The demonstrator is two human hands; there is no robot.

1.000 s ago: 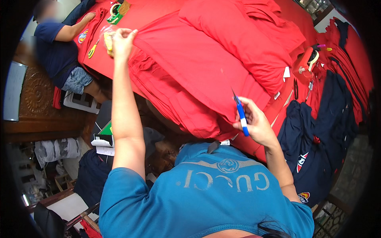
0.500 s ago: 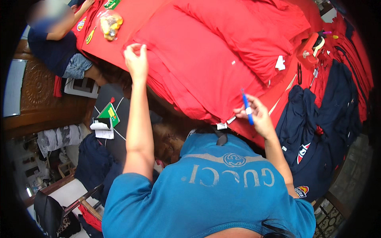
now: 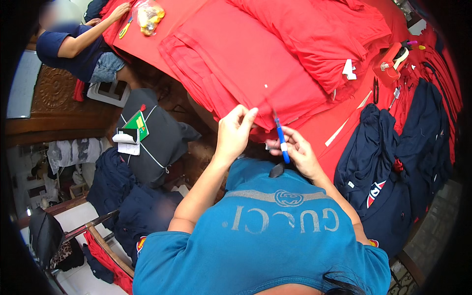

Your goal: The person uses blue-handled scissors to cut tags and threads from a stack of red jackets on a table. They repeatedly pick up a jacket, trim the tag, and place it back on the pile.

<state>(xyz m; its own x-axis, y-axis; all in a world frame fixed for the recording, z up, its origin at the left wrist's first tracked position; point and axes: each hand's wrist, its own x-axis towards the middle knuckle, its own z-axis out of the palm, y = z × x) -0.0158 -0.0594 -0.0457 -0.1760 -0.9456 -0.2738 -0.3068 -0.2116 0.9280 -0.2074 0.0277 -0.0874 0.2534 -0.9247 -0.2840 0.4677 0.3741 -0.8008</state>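
Observation:
My right hand [image 3: 301, 153] holds a slim blue-handled tool [image 3: 282, 140] upright, its thin dark tip pointing away from me; it looks like a seam ripper. Just left of it, my left hand [image 3: 235, 132] has thumb and fingertips pinched together; whatever they hold is too small to make out. Both hands are at the near edge of a stack of folded red garments [image 3: 221, 59]. A small pale tag shows beside my right fingers. A tiny white bit [image 3: 266, 86] lies on the top red cloth.
Dark navy garments [image 3: 366, 142] hang over the table's right side, near a red tape dispenser [image 3: 390, 64]. More red cloth [image 3: 314, 29] is piled behind. Yellow scissors [image 3: 125, 30] and a plastic bag [image 3: 148, 17] lie far left, by another person [image 3: 73, 46]. A dark tied bundle [image 3: 152, 152] stands left.
My left hand has come down and right, toward the blue tool. My right hand has shifted slightly left and nearer to me, still holding it. The view has shifted a little.

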